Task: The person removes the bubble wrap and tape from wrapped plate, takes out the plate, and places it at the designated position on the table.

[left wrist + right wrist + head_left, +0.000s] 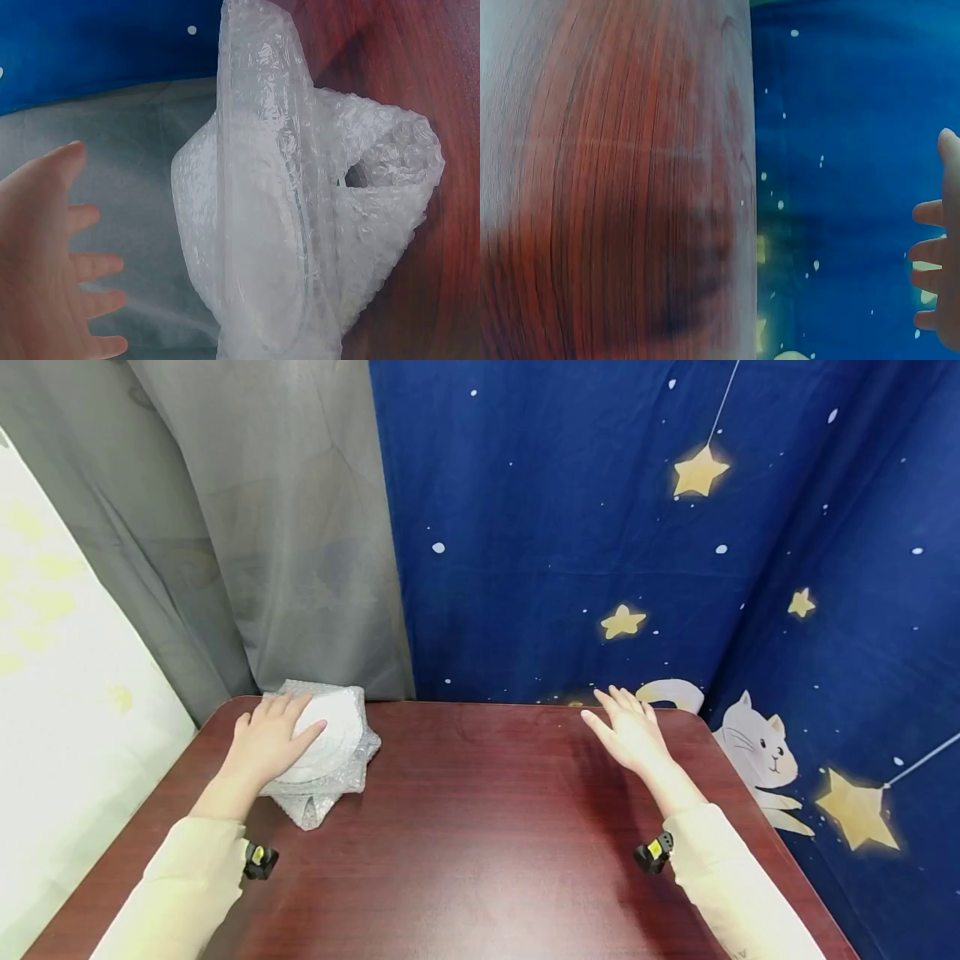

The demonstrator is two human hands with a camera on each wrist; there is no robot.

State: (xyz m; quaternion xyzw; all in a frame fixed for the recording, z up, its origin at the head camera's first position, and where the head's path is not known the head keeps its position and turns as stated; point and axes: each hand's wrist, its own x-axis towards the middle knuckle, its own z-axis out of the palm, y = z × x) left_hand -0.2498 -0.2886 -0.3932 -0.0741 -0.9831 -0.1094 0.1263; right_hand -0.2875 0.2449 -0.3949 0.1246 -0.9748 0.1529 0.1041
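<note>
Pale sleeves [176,877] [727,868] cross a reddish table [465,827] bearing bubble wrap [341,739], hands [264,742] [633,737] apart and outspread, before grey and blue curtains [300,527] [540,527].

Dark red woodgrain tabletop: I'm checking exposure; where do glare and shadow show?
Head view: pale glare on the tabletop at bottom centre, shadow beside the bare right hand; right wrist view: whitish sheen upper left, soft shadow low down; left wrist view: shadow near the clear bubble wrap bundle.

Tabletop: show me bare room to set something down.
The tabletop is bare across its middle, between the bubble-wrapped bundle and the right hand. The far left corner is crowded: in the head view, the left hand partly hides the bundle.
</note>
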